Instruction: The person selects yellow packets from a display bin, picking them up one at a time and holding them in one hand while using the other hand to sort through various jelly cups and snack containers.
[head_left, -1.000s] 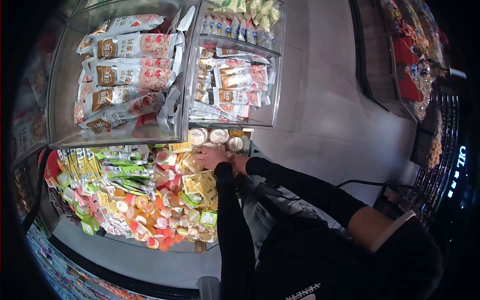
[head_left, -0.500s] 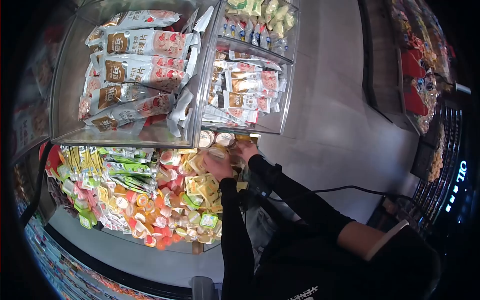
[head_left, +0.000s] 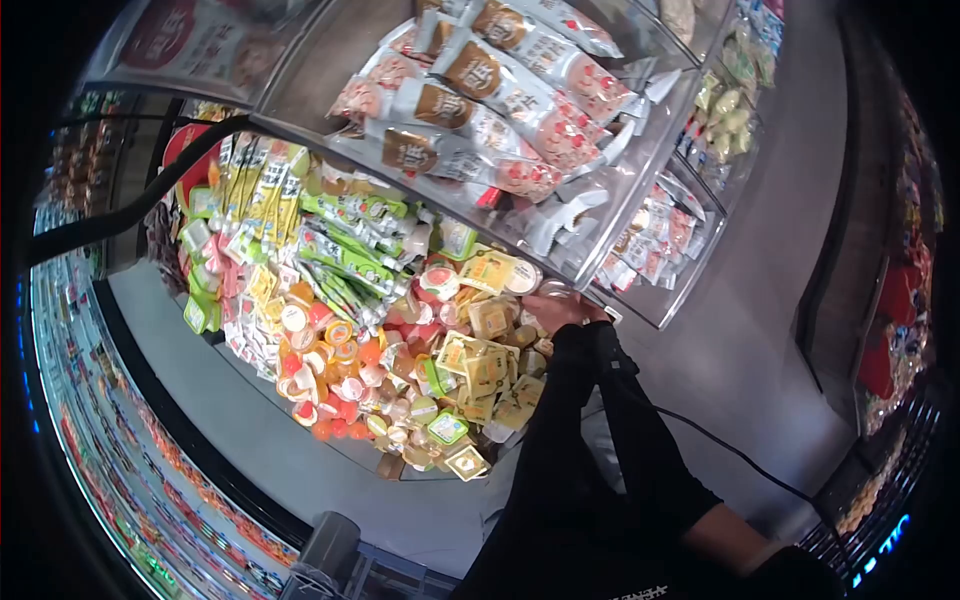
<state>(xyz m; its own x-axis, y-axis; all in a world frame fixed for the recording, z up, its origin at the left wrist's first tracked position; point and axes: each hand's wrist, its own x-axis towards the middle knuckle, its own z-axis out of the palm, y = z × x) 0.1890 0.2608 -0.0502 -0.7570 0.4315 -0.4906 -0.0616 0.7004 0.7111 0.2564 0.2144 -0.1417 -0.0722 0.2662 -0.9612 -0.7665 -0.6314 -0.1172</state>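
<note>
My left hand (head_left: 552, 311) is at the right end of a heap of jelly cups (head_left: 345, 352), just below the clear bin's lower edge. Its fingers are closed around a round-lidded jelly cup (head_left: 556, 288). Close beside it, my right hand (head_left: 596, 314) shows only in part, with its fingers hidden by the bin corner and the other hand. Left of the hands lie square yellow-lidded cups (head_left: 487, 368) and a pale round-lidded cup (head_left: 522, 277).
A clear bin (head_left: 640, 215) of white oatmeal packets (head_left: 500, 95) overhangs the heap. Green pouches (head_left: 345, 255) and yellow sticks (head_left: 262, 185) lie further left. A black cable (head_left: 730, 440) runs from my wrist area; a thick black tube (head_left: 130, 215) crosses at left.
The view has turned and shifted, so the oatmeal bin now sits tilted at upper right. My hands, apart before, are now close together at the heap's right edge.
</note>
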